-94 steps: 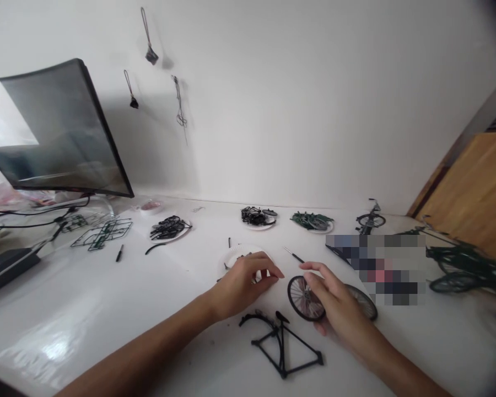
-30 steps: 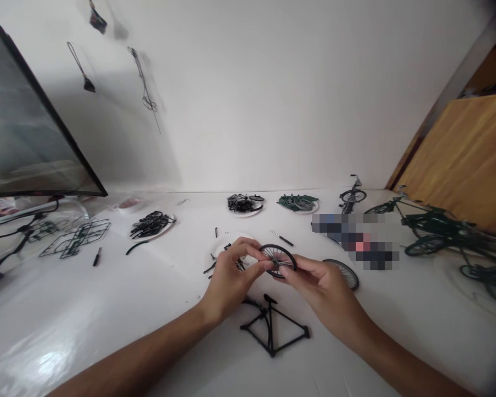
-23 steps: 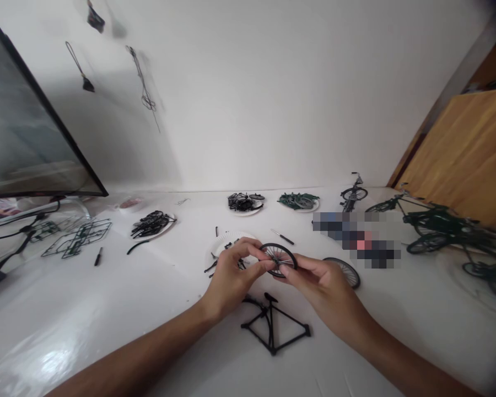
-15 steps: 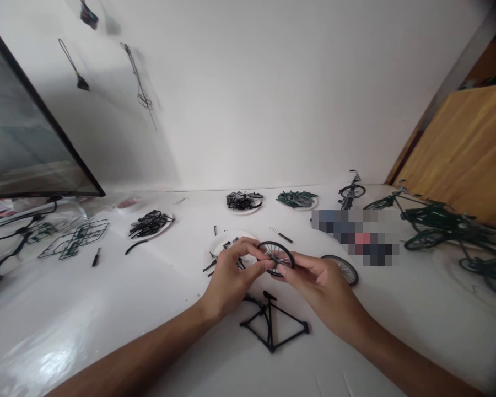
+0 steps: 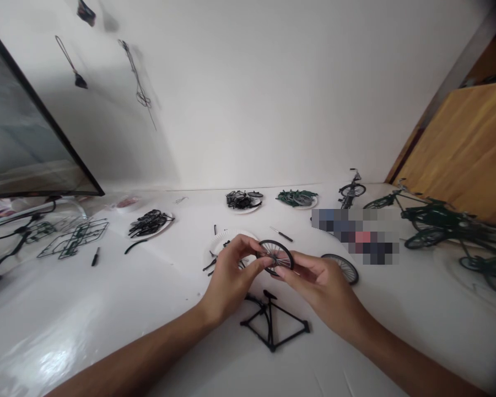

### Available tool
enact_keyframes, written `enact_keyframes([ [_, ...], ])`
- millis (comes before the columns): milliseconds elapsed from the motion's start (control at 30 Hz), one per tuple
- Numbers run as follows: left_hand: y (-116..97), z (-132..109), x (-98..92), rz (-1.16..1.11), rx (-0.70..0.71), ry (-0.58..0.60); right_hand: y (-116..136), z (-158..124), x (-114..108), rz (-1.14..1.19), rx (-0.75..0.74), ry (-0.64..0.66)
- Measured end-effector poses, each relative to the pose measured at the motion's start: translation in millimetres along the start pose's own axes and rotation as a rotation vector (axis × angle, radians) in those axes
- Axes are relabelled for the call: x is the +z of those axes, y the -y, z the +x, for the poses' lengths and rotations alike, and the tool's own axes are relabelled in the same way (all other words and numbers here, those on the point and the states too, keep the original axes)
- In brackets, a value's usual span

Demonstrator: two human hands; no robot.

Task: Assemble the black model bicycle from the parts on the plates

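Note:
Between my two hands is a small black spoked wheel (image 5: 281, 249), raised above the table and tilted. My left hand (image 5: 235, 275) pinches it near the hub, its thumb on the spokes. At the lower right rim, the thumb and fingers of my right hand (image 5: 316, 278) are closed on the same wheel. Below lies a black model bicycle frame (image 5: 271, 325) with a saddle, flat on the table. A second spoked wheel (image 5: 344, 268) rests beside my right hand, partly hidden by it. Behind my left hand, a paper plate (image 5: 227, 236) has small black parts on and around it.
A screwdriver (image 5: 281, 234) lies beyond the wheel, and another small dark tool (image 5: 95, 257) at left. Plates of black parts (image 5: 151, 222) and green parts (image 5: 297, 198) stand farther back. Assembled model bicycles (image 5: 434, 218) fill the right side. A monitor (image 5: 28, 121) stands at left.
Very little differs. Both hands keep hold of the wheel, which has turned slightly; the left fingers have shifted a little near the hub.

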State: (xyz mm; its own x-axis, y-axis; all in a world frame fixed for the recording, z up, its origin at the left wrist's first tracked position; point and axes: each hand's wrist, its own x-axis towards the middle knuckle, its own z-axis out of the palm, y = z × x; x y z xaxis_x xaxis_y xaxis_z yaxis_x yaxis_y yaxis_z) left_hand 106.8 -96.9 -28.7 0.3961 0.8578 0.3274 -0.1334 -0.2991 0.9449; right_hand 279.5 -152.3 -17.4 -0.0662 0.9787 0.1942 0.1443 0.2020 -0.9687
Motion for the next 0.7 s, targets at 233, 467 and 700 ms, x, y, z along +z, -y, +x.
enact_keyframes([
  [233,0,-8,-0.4,0.14,0.18,-0.014,6,-2,1,-0.094,-0.125,-0.072],
  [467,-10,-14,-1.0,0.34,0.398,0.042,5,-6,-3,-0.243,-0.341,-0.082],
  [700,-10,-16,-1.2,0.416,0.479,0.024,3,-7,-8,-0.291,-0.468,-0.067],
])
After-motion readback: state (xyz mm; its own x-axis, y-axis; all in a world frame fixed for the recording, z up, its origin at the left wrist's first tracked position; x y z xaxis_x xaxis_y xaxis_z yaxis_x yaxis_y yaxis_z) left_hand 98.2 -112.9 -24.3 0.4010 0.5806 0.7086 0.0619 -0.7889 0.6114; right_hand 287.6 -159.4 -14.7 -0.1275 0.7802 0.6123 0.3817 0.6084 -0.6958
